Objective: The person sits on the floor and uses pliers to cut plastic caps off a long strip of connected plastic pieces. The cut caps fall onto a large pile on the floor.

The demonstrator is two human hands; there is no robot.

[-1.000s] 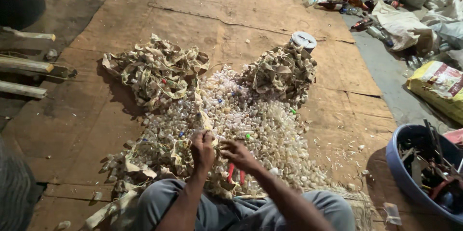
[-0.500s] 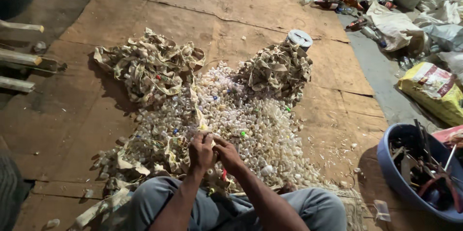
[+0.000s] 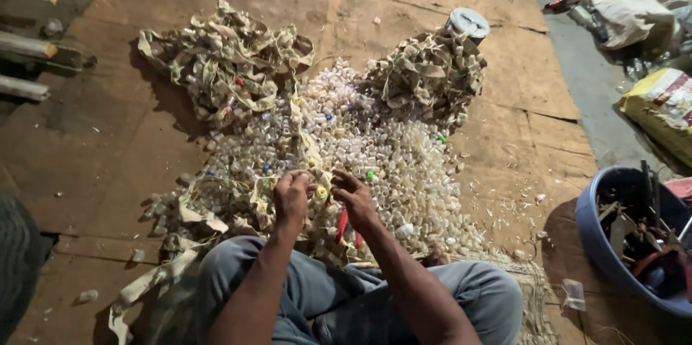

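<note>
My left hand (image 3: 292,197) grips a pale cream strip (image 3: 306,147) that runs up from a tangle over a heap of small clear plastic pieces (image 3: 375,165). Right beside it, my right hand (image 3: 353,197) pinches the same strip, with a red-handled tool (image 3: 342,224) hanging below the palm. Both hands hover over the near edge of the heap, just above my knees in grey trousers (image 3: 317,294).
Two piles of tangled cream strips lie beyond the heap, one at the left (image 3: 223,64) and one at the right (image 3: 432,74), with a white lid (image 3: 467,24) behind the right one. A blue tub (image 3: 602,244) of scrap stands at the right. Sacks (image 3: 659,111) and wooden bars (image 3: 29,46) line the edges.
The camera has tilted down and moved closer. Both hands stay together at the strip, working it with small finger movements.
</note>
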